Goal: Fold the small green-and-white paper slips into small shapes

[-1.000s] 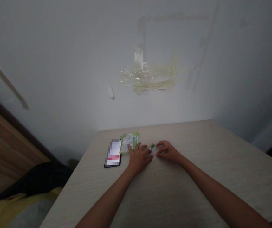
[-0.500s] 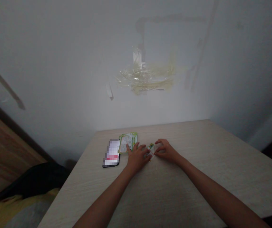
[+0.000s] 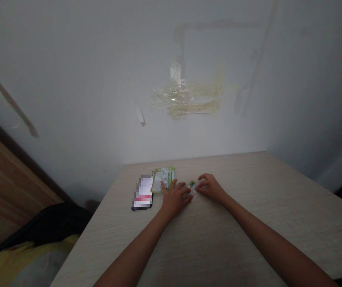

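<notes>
A small flat see-through piece [image 3: 192, 192] with a green and yellow printed patch lies between my two hands on the table. My left hand [image 3: 175, 197] rests palm down, its thumb and forefinger closed at the left side of this piece while the other fingers spread out. Those spread fingers reach the near edge of a green and white printed packet [image 3: 160, 179]. From the right, my right hand [image 3: 212, 189] pinches the piece's right edge with thumb and forefinger. The piece's exact kind is too small to make out.
A phone [image 3: 142, 193] with a blurred-out screen lies left of the packet, partly under its edge. The pale wooden table [image 3: 236, 235] meets a wall [image 3: 99, 79] with peeling clear tape [image 3: 185, 97]. Dark and yellow cloth [image 3: 30, 255] sits below the table at left.
The view has shifted slightly, so everything appears a little further right. Both hands stay at the small see-through piece, with only slight finger movement.
</notes>
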A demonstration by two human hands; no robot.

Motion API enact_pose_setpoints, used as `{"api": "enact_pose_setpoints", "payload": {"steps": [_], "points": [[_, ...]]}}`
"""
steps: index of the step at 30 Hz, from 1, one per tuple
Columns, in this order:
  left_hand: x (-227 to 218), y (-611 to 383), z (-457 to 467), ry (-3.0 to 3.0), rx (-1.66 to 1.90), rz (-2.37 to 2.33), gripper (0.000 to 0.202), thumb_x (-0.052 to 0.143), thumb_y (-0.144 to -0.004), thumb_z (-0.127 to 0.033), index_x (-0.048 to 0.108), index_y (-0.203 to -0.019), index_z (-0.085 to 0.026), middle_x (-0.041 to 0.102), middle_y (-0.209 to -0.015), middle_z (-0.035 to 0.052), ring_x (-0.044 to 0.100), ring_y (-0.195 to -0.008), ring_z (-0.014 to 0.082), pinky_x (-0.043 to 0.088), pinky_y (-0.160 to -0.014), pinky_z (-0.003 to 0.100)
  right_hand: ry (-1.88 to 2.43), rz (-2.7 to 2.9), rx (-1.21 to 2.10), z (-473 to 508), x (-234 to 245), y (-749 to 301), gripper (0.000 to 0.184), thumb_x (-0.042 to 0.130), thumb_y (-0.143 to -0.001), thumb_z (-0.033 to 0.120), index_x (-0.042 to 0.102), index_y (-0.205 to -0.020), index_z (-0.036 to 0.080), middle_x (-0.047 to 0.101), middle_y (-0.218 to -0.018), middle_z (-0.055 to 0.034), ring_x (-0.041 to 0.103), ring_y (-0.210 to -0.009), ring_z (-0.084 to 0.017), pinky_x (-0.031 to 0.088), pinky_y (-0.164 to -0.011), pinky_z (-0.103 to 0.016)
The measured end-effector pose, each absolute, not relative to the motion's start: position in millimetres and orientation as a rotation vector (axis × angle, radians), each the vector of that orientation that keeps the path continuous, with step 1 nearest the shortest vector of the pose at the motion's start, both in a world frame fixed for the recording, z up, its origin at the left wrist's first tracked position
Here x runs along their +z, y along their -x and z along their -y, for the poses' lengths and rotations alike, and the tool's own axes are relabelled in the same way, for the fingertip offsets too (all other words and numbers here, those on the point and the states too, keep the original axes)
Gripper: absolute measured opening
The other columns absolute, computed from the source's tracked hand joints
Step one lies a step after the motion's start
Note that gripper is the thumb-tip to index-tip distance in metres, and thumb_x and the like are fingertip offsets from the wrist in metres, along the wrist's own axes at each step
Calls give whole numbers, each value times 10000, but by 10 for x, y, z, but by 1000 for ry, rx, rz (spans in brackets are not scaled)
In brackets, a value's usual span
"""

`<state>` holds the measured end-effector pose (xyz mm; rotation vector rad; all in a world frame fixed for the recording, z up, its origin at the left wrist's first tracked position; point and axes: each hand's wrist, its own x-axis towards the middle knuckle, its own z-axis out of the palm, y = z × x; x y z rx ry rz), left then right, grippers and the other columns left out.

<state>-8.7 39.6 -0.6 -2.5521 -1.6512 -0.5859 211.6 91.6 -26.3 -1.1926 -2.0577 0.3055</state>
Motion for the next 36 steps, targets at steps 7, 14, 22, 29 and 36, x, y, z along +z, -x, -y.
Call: {"api": "enact_pose_setpoints", "payload": {"steps": [7, 14, 22, 29, 36], "points": [[-23, 96, -411, 2559, -613, 1639, 241, 574, -847, -514, 650, -1057, -422, 596, -1277, -50, 337, -1330, 340, -80, -1001, 789, 1277, 2039, 291, -1025, -315, -2115, 95, 714, -752, 343, 772, -763, 268, 647, -1055, -63, 556, -1030, -237, 424, -954, -397], [-30, 98, -411, 2566, -616, 1647, 243, 567, -853, -512, 650, -1060, -414, 585, -1290, -42, 336, -1332, 339, -90, -1006, 782, 1352, 1991, 282, -1092, -320, -2077, 117, 691, -772, 338, 771, -767, 252, 645, -1036, -69, 562, -1001, -220, 421, -938, -375], [-8, 91, -395, 2569, -564, 1648, 255, 556, -862, -510, 641, -1081, -412, 580, -1295, -36, 337, -1332, 333, -74, -1004, 790, 1384, 1979, 178, -1051, -323, -2035, 165, 648, -825, 363, 770, -834, 252, 636, -1016, -78, 561, -976, -221, 436, -904, -365], [-29, 98, -392, 2571, -592, 1620, 252, 535, -883, -488, 629, -1104, -411, 583, -1295, -31, 355, -1320, 321, -54, -1013, 788, 1295, 1936, 290, -1032, -340, -2097, 129, 656, -823, 315, 765, -826, 246, 650, -1020, -76, 573, -982, -218, 438, -917, -367], [-55, 105, -388, 2497, -634, 1632, 257, 521, -898, -463, 631, -1128, -431, 551, -1336, -14, 329, -1343, 319, -77, -1027, 767, 1122, 2062, 377, -925, -257, -2140, 68, 713, -773, 301, 764, -755, 259, 639, -1103, -63, 544, -1070, -224, 402, -975, -378]]}}
